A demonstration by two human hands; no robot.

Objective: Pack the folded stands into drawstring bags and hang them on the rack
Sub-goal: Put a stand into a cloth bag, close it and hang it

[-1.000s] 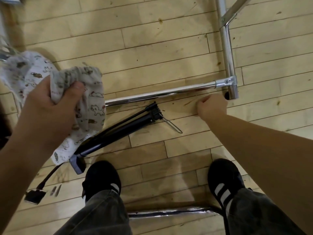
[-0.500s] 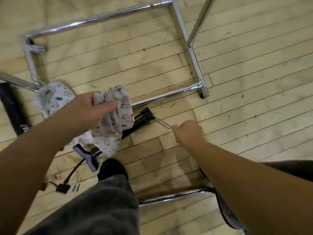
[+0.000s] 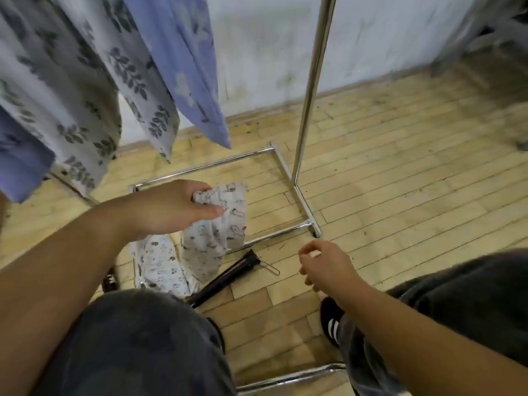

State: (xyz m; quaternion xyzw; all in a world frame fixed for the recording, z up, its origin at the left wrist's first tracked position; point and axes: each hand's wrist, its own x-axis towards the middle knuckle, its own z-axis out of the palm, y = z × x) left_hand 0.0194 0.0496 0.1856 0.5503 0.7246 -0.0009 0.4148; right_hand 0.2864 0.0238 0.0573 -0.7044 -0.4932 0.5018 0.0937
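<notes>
My left hand (image 3: 174, 207) grips the gathered top of a white drawstring bag (image 3: 220, 235) printed with small animals, which hangs down above the floor. A second piece of the same printed cloth (image 3: 160, 267) lies on the floor beneath it. A black folded stand (image 3: 228, 277) lies slanted on the wood floor, its lower end hidden behind the bag and my knee. My right hand (image 3: 323, 264) hovers to the right of the stand with fingers loosely curled and holds nothing. The chrome rack's upright pole (image 3: 310, 90) rises behind, above its base frame (image 3: 303, 204).
Leaf-printed white cloth (image 3: 71, 90) and blue cloth (image 3: 188, 61) hang from the rack at the upper left. My knees and a black striped shoe (image 3: 331, 321) fill the foreground. Another chrome bar (image 3: 288, 378) lies on the floor near my feet. A pale wall runs behind.
My view has tilted up from the floor to the rack and hanging cloth. My left hand lifted the bag higher. My right hand came off the floor near the rack's foot and opened.
</notes>
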